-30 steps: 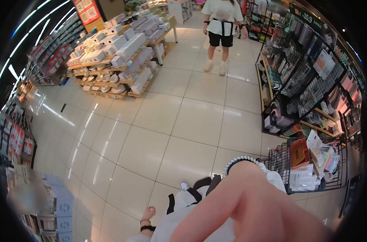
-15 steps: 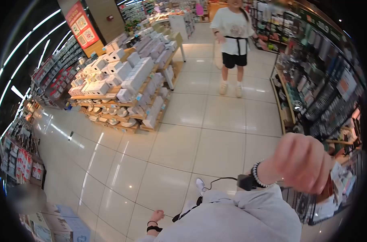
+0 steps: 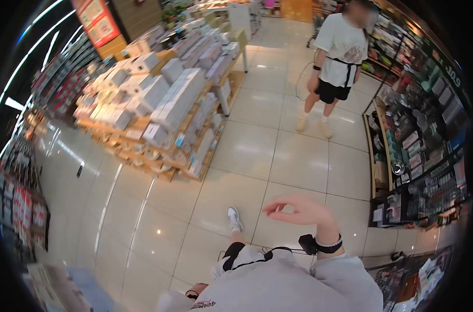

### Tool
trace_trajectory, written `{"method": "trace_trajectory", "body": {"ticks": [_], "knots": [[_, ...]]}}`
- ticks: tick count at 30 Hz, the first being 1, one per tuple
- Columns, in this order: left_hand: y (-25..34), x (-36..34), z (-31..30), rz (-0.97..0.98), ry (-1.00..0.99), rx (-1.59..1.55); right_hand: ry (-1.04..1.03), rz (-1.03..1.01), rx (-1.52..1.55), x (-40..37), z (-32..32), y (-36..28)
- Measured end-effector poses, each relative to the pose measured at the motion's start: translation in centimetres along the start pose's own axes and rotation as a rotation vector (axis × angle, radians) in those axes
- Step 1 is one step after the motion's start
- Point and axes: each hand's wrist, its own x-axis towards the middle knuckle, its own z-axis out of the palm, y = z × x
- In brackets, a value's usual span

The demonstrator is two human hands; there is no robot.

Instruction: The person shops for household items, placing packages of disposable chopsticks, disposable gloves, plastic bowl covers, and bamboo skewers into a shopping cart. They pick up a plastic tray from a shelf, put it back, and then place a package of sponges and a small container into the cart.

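Shelf rack [image 3: 403,200] at the right edge of the frame is the thing nearest your right hand [image 3: 299,210], but the two are well apart, with bare floor [image 3: 309,156] tiles between them. A second ago that hand filled the lower right of the frame, close to the camera. Half a second ago it was a fist up against the goods on the right. Now it has dropped back to the lower middle, over the floor in front of your body. You have come away with nothing: no item is in it.

Your forearm rises from the lower right with the wrist bent and the palm down. A bead bracelet [image 3: 331,242] and a black clip-on device [image 3: 305,243] sit at the wrist. Your fingers [image 3: 275,209] are loosely curled and point left, thumb close under the forefinger with a narrow gap, holding nothing.

Your left hand [image 3: 196,289] hangs at the bottom edge beside your leg, mostly hidden, and I cannot tell how its fingers are set. Another person [image 3: 338,67] stands at the upper right, well away, and a display of boxes [image 3: 163,99] fills the upper left.
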Motion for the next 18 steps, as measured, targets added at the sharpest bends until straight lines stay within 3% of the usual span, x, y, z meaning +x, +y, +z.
{"method": "trace_trajectory", "body": {"ticks": [2,3,7,9,10,11,12,13,16,18], "knots": [[-0.1,7.6,-4.1,-0.990,-0.214,-0.265,0.083,0.281,-0.440,3.6,0.5,8.0],[-0.2,11.6,-6.2,-1.036,-0.113,-0.555,0.073,0.454,-0.716,4.5,0.5,11.9],[9.9,27.4,-18.5,-0.653,-0.023,-0.132,-0.020,0.793,-0.641,7.9,-2.9,16.3],[9.4,35.9,-22.2,-0.431,-0.031,-0.080,0.108,0.770,-0.366,10.1,-5.1,14.9],[8.5,40.8,-23.4,-0.322,-0.041,0.063,0.125,0.795,-0.354,11.1,-5.9,14.6],[7.7,44.8,-24.1,-0.219,-0.056,0.202,0.273,0.745,-0.371,11.8,-6.6,14.5],[12.1,47.5,-26.1,-0.185,-0.125,0.270,0.421,0.691,-0.391,12.5,-7.2,14.6],[19.0,50.5,-28.5,-0.141,-0.183,0.338,0.437,0.709,-0.383,12.9,-7.8,15.0],[25.1,59.5,-30.0,-0.001,-0.205,0.366,0.464,0.764,-0.289,13.7,-10.0,17.4],[29.0,64.7,-29.8,0.082,-0.228,0.183,0.426,0.888,-0.331,14.0,-10.9,20.9]]}}
